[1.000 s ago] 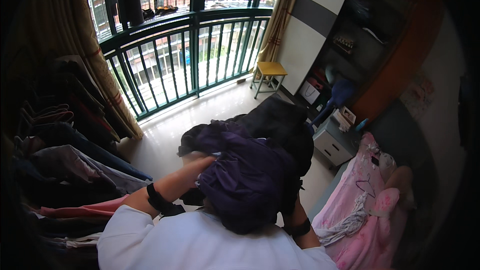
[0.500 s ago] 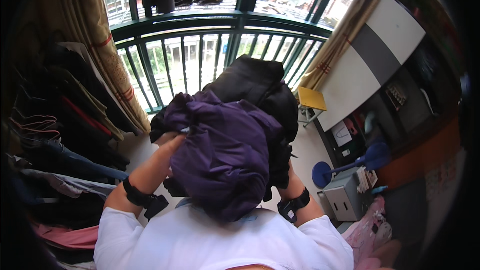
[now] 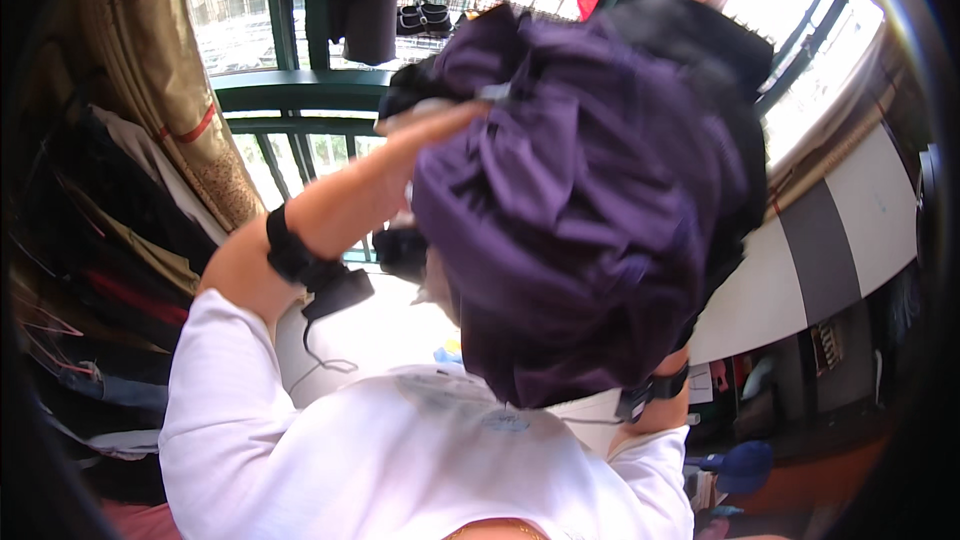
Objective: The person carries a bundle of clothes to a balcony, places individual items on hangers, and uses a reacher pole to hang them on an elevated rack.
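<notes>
Since the earlier frame, the purple garment (image 3: pixel 580 210) and black cloth (image 3: pixel 690 35) have risen and shifted right, up before you. Support them evenly from left and right so no folds slip. Your left hand (image 3: pixel 440 128) meets their left side, finger closure unclear; your right hand is hidden, its grip impossible to tell.

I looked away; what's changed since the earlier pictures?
The purple and black clothes bundle has risen toward the camera and to the picture's upper right; the view has turned too. Nothing was visibly let go: the left hand is still at the bundle's left side, the right hand still hidden.
</notes>
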Tool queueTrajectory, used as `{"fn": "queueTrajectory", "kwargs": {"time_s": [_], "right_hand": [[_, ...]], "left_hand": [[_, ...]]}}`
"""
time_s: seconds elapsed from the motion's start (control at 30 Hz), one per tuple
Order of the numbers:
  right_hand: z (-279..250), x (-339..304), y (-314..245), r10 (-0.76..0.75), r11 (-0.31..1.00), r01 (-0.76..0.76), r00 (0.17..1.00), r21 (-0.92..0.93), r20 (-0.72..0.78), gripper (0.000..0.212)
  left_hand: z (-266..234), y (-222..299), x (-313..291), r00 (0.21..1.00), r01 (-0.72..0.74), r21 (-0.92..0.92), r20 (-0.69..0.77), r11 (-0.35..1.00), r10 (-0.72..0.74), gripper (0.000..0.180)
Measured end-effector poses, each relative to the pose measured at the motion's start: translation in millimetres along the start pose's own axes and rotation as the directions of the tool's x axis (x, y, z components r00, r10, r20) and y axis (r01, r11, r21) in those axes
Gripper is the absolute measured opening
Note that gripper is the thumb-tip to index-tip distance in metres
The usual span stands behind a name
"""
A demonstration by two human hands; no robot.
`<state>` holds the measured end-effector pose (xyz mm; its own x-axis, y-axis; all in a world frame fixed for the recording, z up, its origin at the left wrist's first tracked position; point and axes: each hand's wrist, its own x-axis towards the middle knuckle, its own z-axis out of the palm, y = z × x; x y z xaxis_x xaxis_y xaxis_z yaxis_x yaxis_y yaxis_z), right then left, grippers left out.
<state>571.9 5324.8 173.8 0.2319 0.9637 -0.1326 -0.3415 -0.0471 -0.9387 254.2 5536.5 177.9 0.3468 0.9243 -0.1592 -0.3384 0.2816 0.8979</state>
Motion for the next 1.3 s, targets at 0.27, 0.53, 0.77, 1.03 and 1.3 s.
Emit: {"fn": "queueTrajectory", "kwargs": {"time_s": [0.27,0.53,0.77,1.03,1.3], "right_hand": [[94.7,215.3,-90.8,-0.362,0.913,0.378,0.924,-0.157,0.122,0.044],[244.7,358.1,-94.0,-0.245,0.889,0.291,0.955,-0.352,0.170,0.043],[295.4,458.0,16.6,0.009,0.860,0.148,0.953,-0.488,0.304,0.060],[310.3,506.7,-5.8,0.353,0.858,-0.156,0.871,-0.490,0.342,0.051],[305.0,534.5,-4.7,0.414,0.822,-0.207,0.857,-0.531,0.307,0.087]], "left_hand": [[-57.9,84.7,210.8,0.973,-0.174,0.087,-0.137,0.981,0.185,0.031],[-167.9,101.4,286.1,0.993,-0.092,0.061,-0.062,0.994,0.096,0.030],[-243.8,93.1,308.5,0.982,0.025,-0.069,0.187,0.997,-0.012,0.030],[-272.4,77.1,344.0,0.884,0.066,-0.207,0.465,0.976,0.039,0.029],[-279.6,127.3,270.1,0.938,0.078,-0.151,0.345,0.986,-0.021,0.034]]}}
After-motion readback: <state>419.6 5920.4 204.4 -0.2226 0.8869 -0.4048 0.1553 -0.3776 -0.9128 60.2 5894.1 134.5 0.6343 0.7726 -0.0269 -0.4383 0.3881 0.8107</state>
